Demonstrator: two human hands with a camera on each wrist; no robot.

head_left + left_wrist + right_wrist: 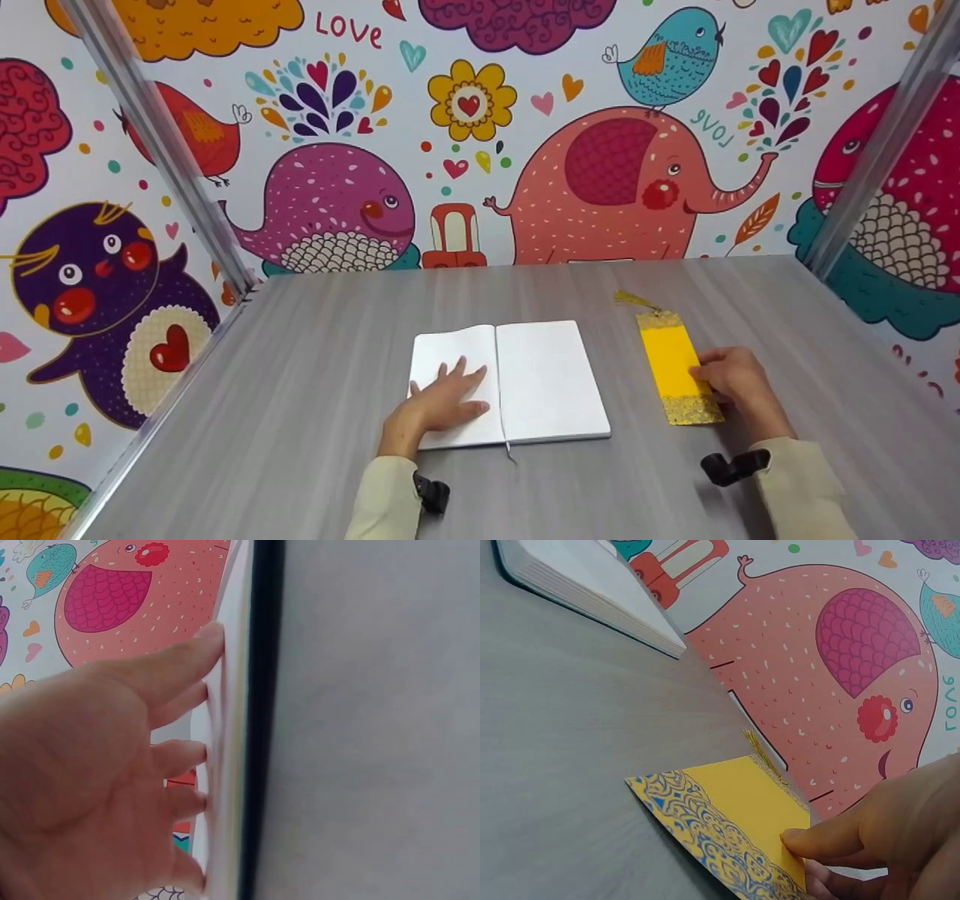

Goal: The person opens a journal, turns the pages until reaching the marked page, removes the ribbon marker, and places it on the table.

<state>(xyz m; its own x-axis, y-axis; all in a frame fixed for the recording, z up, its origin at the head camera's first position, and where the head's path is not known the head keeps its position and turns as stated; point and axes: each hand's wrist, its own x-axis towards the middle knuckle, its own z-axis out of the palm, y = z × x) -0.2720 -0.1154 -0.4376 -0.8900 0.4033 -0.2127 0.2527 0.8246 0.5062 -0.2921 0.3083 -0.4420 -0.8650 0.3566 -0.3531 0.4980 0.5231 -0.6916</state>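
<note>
An open notebook point(551, 382) with blank white pages lies on the table, a thin ribbon marker point(510, 451) trailing from its lower edge. On its left page rests my left hand point(442, 401), fingers spread; the left wrist view shows the fingertips point(214, 634) touching the paper. To the right of the notebook is a yellow bookmark point(671, 360) with patterned bands at both ends and a gold tassel point(634, 300). My right hand point(739, 382) pinches its right edge, thumb on top. In the right wrist view the bookmark's near corner looks slightly raised off the table.
The grey wood-grain table point(315, 375) reaches back to a wall point(465, 172) printed with cartoon animals. Metal posts point(157, 142) stand at the table's left and right sides. A black wrist camera point(433, 493) is strapped to each sleeve.
</note>
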